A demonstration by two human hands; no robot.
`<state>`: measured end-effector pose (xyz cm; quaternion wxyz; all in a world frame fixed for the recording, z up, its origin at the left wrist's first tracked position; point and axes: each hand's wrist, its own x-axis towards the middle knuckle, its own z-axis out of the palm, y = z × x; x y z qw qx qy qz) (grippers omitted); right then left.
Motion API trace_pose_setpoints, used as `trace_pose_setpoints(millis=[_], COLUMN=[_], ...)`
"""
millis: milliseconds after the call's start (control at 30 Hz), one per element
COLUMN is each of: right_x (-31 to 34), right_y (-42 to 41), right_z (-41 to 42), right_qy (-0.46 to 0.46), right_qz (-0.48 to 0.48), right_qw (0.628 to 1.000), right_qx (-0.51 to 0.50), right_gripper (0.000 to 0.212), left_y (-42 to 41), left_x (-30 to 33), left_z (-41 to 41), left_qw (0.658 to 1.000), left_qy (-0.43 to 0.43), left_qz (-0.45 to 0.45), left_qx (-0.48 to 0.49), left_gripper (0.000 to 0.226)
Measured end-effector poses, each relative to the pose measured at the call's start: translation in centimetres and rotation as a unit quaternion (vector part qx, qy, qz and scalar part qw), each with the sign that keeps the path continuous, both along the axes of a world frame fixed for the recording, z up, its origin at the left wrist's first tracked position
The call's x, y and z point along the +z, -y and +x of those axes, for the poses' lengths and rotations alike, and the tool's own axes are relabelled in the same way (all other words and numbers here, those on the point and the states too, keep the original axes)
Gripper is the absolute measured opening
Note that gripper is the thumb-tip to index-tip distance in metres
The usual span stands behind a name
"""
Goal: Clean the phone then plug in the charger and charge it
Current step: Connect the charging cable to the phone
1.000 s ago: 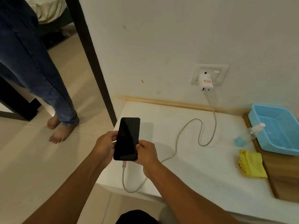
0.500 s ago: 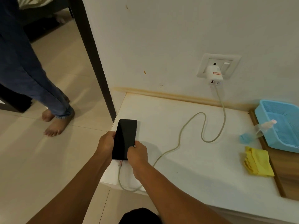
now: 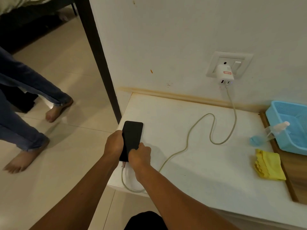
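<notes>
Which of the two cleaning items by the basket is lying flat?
The yellow cloth lies flat on the counter; the spray bottle leans tilted against the blue basket.

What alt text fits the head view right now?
Both hands, left hand and right hand, hold a dark phone at the white counter's corner, cable running to a wall charger. Yellow cloth lies right.
</notes>
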<state>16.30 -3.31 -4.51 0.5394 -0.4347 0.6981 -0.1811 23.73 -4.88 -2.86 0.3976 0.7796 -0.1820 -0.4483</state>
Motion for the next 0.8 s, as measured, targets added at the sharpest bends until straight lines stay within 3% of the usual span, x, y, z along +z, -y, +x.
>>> trace_pose_setpoints(millis=[267, 700, 800], right_x=[0.0, 1.1, 1.9], right_y=[-0.4, -1.3, -1.6], right_z=[-0.1, -1.8, -2.9], right_qy=[0.021, 0.07, 0.083], right_qz=[-0.026, -0.019, -0.012], right_qw=[0.999, 0.997, 0.996], right_qx=[0.003, 0.02, 0.035], right_gripper=[0.029, 0.032, 0.041], left_y=[-0.3, -1.0, -1.3], left_x=[-0.8, -0.9, -0.5], left_z=[0.3, 0.3, 0.0], left_qw=[0.997, 1.0, 0.999], left_qy=[0.067, 0.026, 0.039], left_qz=[-0.006, -0.003, -0.01], left_qx=[-0.043, 0.001, -0.01], left_gripper=[0.036, 0.032, 0.032])
